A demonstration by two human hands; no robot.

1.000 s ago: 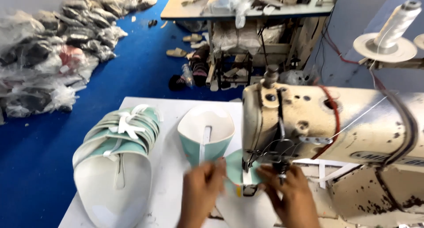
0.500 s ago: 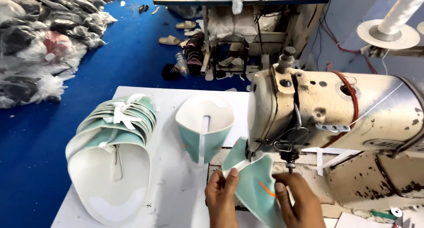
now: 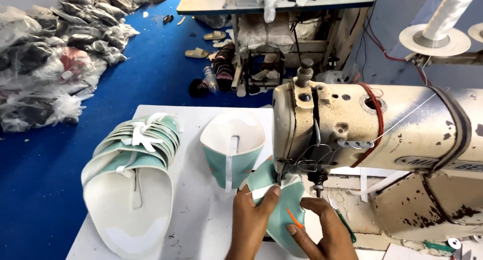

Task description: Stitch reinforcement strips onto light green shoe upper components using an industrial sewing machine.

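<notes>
Hands: your left hand (image 3: 251, 217) and right hand (image 3: 322, 232) each pinch the teal shoe-upper piece (image 3: 282, 209), grips closed on it.
Piece: lies on the table (image 3: 201, 225) under the sewing machine (image 3: 372, 129) needle.
Behind: curved teal-and-white upper (image 3: 232, 149); left, stacked uppers (image 3: 133, 179).

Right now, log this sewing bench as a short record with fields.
setting: white table beside a blue floor
machine: worn cream sewing machine, thread cone behind it
left hand: thumb pressing the teal shoe piece near the needle
right hand: fingers on the same piece, lower edge
stack: teal and white cut pieces at the table's left
single piece: curved upper standing mid-table
background: bagged goods, another bench
</notes>
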